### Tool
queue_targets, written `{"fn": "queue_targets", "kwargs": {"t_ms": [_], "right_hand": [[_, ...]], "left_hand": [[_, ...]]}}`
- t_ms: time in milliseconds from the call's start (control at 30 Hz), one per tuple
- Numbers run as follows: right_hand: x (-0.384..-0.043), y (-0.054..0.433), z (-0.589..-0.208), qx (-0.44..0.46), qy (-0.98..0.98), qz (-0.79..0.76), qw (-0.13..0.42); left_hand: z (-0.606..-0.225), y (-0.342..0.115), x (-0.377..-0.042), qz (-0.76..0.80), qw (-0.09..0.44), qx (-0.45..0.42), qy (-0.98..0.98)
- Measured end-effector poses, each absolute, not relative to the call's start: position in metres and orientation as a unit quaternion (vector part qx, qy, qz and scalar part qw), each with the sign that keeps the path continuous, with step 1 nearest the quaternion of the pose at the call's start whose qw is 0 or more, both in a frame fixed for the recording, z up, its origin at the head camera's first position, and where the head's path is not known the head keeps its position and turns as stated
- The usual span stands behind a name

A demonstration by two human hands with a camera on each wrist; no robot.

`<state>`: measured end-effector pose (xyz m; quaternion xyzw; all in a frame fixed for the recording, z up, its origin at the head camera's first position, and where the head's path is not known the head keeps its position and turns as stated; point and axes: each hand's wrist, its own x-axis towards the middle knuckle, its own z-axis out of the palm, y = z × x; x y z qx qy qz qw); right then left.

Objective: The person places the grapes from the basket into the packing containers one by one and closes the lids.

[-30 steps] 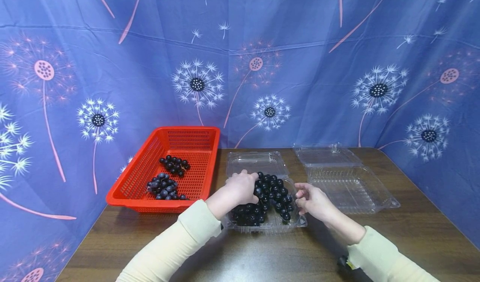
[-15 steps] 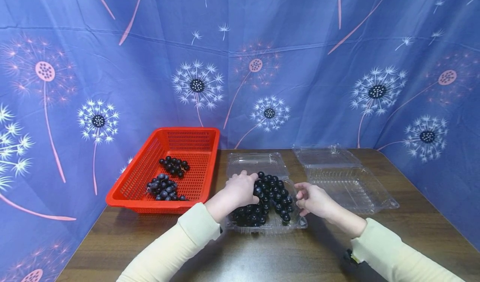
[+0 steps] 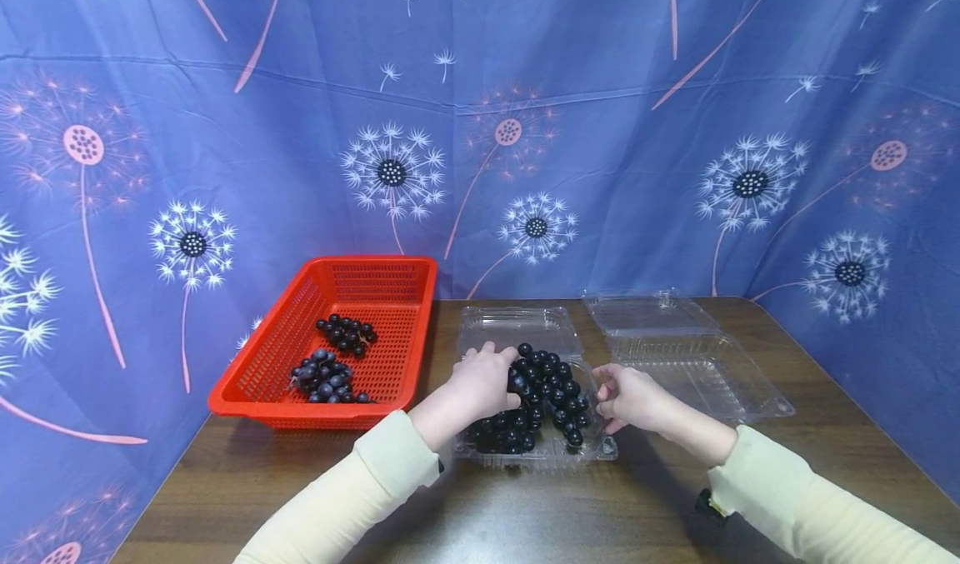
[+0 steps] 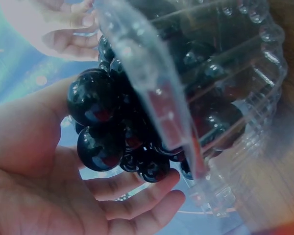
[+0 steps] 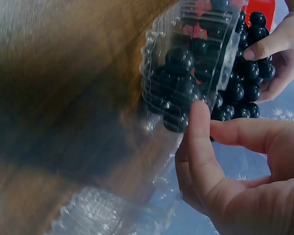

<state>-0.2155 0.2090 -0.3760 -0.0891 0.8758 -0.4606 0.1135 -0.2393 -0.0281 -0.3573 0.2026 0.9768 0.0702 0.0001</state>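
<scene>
Bunches of black grapes (image 3: 543,376) lie heaped in the near clear plastic clamshell container (image 3: 558,450), whose lid (image 3: 517,321) is folded back behind it. My left hand (image 3: 478,383) cups the heap from the left. In the left wrist view, the thumb is on one side of the grapes (image 4: 95,98) and the curled fingers (image 4: 132,196) are on the other. At the container's right rim, my right hand (image 3: 633,399) pinches the plastic edge between thumb and fingers. The right wrist view shows a fingertip (image 5: 201,115) against the clear wall, close to the grapes (image 5: 179,88).
A red slotted basket (image 3: 427,331) stands on the left, holding two bunches of dark grapes (image 3: 326,376). Another clear clamshell container (image 3: 697,372) lies open at the right on the wooden table (image 3: 495,522). A blue patterned cloth (image 3: 480,64) hangs behind.
The right forearm has shifted slightly, and the fingers have closed a little at the container's rim. The left hand keeps its place on the grapes.
</scene>
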Motion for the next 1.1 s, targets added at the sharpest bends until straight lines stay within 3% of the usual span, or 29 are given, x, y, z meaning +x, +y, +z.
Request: {"fn": "queue_targets", "kwargs": {"t_ms": [633,1100], "right_hand": [[-0.244,0.209,-0.339,-0.080,0.918,-0.363,0.138],[-0.286,0.210,-0.331,-0.076,0.928,-0.341,0.127]], "left_hand": [[-0.360,-0.044,-0.220,0.105,-0.085,0.219,0.966],[-0.368,-0.063,-0.197,0.079,-0.187,0.254,0.946]]}}
